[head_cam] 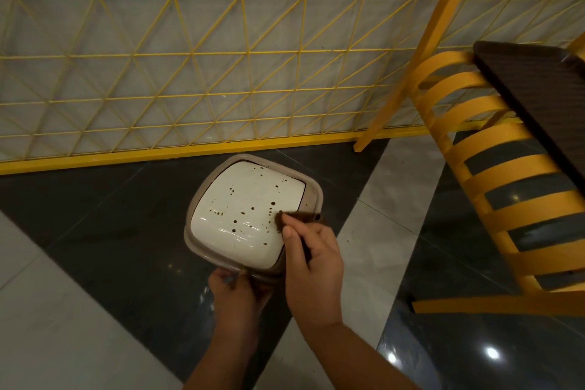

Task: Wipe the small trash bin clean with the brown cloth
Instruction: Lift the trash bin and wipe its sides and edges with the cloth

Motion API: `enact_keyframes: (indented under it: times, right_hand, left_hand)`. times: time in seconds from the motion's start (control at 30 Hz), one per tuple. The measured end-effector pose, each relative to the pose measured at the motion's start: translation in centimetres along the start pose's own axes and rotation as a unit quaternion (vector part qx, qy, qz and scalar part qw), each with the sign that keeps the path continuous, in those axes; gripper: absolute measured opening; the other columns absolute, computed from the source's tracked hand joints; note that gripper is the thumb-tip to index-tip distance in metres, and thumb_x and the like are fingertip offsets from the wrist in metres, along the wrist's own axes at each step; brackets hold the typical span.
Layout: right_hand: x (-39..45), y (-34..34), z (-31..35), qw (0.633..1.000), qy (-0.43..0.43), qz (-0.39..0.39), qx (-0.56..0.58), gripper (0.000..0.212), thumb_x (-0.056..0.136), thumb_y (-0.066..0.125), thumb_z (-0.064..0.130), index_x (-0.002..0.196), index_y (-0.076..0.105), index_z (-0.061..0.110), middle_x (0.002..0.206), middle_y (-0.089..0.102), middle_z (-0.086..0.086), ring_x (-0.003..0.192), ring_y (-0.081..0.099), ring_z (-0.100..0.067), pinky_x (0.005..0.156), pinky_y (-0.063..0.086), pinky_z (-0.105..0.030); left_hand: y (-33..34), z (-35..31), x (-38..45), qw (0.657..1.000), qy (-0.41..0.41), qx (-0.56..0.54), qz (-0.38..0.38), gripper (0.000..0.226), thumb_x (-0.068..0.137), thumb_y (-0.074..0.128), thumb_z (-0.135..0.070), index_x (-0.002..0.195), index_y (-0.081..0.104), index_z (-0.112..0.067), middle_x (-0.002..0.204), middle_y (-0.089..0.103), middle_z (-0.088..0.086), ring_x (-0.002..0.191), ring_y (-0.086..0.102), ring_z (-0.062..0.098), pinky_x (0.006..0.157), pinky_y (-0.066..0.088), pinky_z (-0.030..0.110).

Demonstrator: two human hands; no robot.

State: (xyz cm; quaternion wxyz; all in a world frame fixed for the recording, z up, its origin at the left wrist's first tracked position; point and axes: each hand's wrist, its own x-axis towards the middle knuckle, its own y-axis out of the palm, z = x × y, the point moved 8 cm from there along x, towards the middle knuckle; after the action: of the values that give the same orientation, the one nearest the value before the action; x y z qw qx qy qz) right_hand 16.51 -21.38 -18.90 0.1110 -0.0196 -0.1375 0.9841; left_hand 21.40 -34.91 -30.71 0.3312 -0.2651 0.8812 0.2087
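Trash bin [218, 225] sits on the dark floor tile [104, 225] just in front of the yellow lattice fence [177, 73], and I see it from above: a white lid speckled with brown spots inside a taupe rim. My left hand [235, 293] grips the near edge of the rim, fingers curled over it. My right hand [311, 266] pinches the brown cloth [296, 219] and presses it to the lid's right side. A yellow slatted chair [493, 168] stands to the right.
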Motion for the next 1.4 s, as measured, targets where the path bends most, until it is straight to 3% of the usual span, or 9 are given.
enact_keyframes:
  times: [0.2,0.3,0.4,0.53,0.63,0.9,1.1,1.27,1.4]
  right_hand:
    - [7.5,-1.1,-3.8,0.991,0.104,-0.041,-0.076,0.023,0.093,0.053,0.032,0.112,0.067,0.031,0.099,0.052,0.012,0.084,0.048,0.009,0.073,0.035,-0.006]
    - [10.4,-1.0,-6.0,0.983,0.164,-0.018,-0.078,0.026,0.094,0.051,0.034,0.113,0.069,0.028,0.11,0.06,0.005,0.082,0.054,0.001,0.077,0.041,-0.016]
    - [11.9,-1.1,-7.1,0.976,0.202,0.008,-0.086,0.026,0.094,0.052,0.033,0.113,0.069,0.028,0.097,0.067,0.008,0.069,0.055,0.001,0.06,0.04,-0.014]
    - [11.0,-2.0,-8.0,0.967,0.244,-0.018,-0.066,0.023,0.092,0.056,0.029,0.112,0.067,0.025,0.099,0.064,0.009,0.075,0.053,-0.001,0.07,0.043,-0.021]
    - [7.5,-2.4,-9.0,0.958,0.279,-0.038,-0.054,0.012,0.091,0.057,0.029,0.1,0.065,0.026,0.091,0.066,0.007,0.075,0.059,-0.005,0.063,0.045,-0.02]
    - [0.6,-1.9,-8.2,0.979,0.194,0.008,-0.068,0.014,0.088,0.063,0.022,0.08,0.065,0.033,0.079,0.066,0.015,0.073,0.06,0.004,0.06,0.042,-0.007]
    - [5.2,-2.5,-7.4,0.967,0.233,-0.014,-0.102,0.011,0.089,0.06,0.024,0.081,0.06,0.03,0.077,0.063,0.011,0.072,0.059,-0.003,0.055,0.038,-0.014]
    - [-0.9,-1.6,-8.4,0.967,0.248,-0.05,-0.028,0.005,0.089,0.062,0.021,0.088,0.065,0.024,0.081,0.067,0.008,0.075,0.065,-0.01,0.065,0.058,-0.032]
    - [-5.3,0.1,-8.8,0.968,0.247,-0.048,-0.011,0.016,0.084,0.067,0.015,0.078,0.066,0.03,0.077,0.069,0.011,0.073,0.064,-0.002,0.067,0.051,-0.017]
  left_hand:
    - [-0.4,0.5,0.2,0.999,0.002,-0.005,-0.035,0.032,0.098,0.046,-0.006,0.124,0.04,-0.024,0.107,0.063,0.01,0.09,0.067,0.025,0.066,0.054,0.033]
    - [-0.4,0.6,0.2,0.999,-0.003,0.002,-0.039,0.029,0.099,0.045,-0.007,0.12,0.039,-0.026,0.101,0.063,0.007,0.084,0.067,0.023,0.066,0.053,0.033]
    - [-0.3,0.7,0.1,0.999,-0.01,-0.008,-0.038,0.028,0.098,0.046,-0.007,0.117,0.04,-0.027,0.102,0.062,0.006,0.089,0.066,0.025,0.071,0.053,0.037]
    - [-0.1,0.5,-0.2,0.999,-0.008,-0.016,-0.037,0.03,0.098,0.047,-0.007,0.119,0.04,-0.026,0.103,0.063,0.007,0.091,0.066,0.027,0.074,0.053,0.039]
    - [-0.1,0.4,-0.2,0.999,0.0,-0.006,-0.039,0.028,0.098,0.047,-0.009,0.121,0.039,-0.024,0.102,0.063,0.009,0.085,0.067,0.026,0.067,0.053,0.035]
    - [0.0,0.3,-0.5,0.999,0.004,-0.007,-0.035,0.031,0.097,0.049,-0.012,0.124,0.038,-0.025,0.113,0.062,0.016,0.09,0.067,0.027,0.073,0.054,0.036]
    - [0.4,0.3,-0.7,1.0,-0.002,-0.02,-0.019,0.033,0.097,0.051,-0.013,0.124,0.037,-0.027,0.119,0.06,0.013,0.095,0.067,0.026,0.074,0.054,0.035]
    - [0.7,-0.1,-1.3,0.999,0.0,-0.034,-0.014,0.039,0.097,0.05,-0.009,0.13,0.038,-0.025,0.116,0.063,0.012,0.097,0.069,0.028,0.083,0.055,0.04]
    - [0.7,0.0,-1.6,0.999,-0.024,-0.017,-0.019,0.037,0.095,0.05,-0.006,0.126,0.04,-0.023,0.114,0.063,0.015,0.1,0.066,0.033,0.091,0.052,0.048]
